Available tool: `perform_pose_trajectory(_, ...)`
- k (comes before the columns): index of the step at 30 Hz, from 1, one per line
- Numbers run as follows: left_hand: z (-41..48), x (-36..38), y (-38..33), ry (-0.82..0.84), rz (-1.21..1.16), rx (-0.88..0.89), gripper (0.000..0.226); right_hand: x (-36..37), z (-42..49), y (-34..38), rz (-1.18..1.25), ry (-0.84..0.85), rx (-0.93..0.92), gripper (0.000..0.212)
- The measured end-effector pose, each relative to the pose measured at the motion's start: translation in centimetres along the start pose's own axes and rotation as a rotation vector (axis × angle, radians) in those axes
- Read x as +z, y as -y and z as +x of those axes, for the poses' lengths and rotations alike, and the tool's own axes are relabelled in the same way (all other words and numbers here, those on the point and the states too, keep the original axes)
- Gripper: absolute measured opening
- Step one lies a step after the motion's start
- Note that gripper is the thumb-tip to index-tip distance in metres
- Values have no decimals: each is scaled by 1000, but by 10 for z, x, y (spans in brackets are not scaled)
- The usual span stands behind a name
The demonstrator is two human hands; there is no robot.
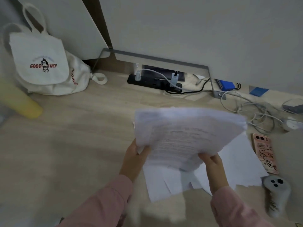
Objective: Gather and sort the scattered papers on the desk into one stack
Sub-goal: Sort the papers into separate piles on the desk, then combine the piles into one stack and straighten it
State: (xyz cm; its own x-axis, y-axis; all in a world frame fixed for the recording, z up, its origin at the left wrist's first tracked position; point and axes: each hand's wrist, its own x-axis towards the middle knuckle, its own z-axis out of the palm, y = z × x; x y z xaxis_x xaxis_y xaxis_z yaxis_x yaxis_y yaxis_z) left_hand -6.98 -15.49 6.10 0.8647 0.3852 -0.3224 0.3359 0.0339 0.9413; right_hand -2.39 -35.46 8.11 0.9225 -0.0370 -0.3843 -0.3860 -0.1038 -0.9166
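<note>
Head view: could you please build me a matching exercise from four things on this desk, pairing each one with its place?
Things:
1. paper stack
2. canvas bag
3. phone
4. power strip

Places:
A. at the back by the wall, with cables plugged in
B. held up by the left hand and the right hand
C. at the far left of the desk
D. lying flat, right of the loose sheets

Pairs: 1-B, 2-C, 3-D, 4-A
</note>
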Motion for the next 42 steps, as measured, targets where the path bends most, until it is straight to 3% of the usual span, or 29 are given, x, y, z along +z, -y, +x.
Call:
perform_pose_trajectory(5, 11, -39, -9, -35, -9, 19, 29, 34, -6, 3, -14, 123, -10, 33)
perform_pose_trajectory(8, 17, -77, -1, -102, -9, -48, 21, 68, -5, -5, -75, 249, 86, 32)
perform_pose_trajectory(12, 26, -139, 24, -199, 16, -184, 28, 128, -8, -24, -164, 394, 220, 27)
perform_pose_trajectory(18, 34, -209, 48, -325, 119, -268, 42, 215, -9, -40, -161, 430, 313, 21)
perform_pose_trajectory(24, 45, -249, 66, -310, 203, -351, 45, 262, -12, -56, -222, 453, 384, 23)
perform_pose_trajectory(28, 48, -251, 72, -270, 294, -370, 55, 256, -11, -58, -253, 460, 412, 17)
perform_pose_trajectory(34, 54, -219, 53, -294, 403, -287, 55, 194, 15, -50, -192, 289, 371, 7)
perform_pose_trajectory(39, 51, -159, 35, -215, 330, -182, 44, 111, 54, -49, -523, 89, 163, 14)
perform_pose_trajectory(42, 42, -113, 28, -131, 181, -212, 38, 62, 75, -45, -688, -14, 96, 25)
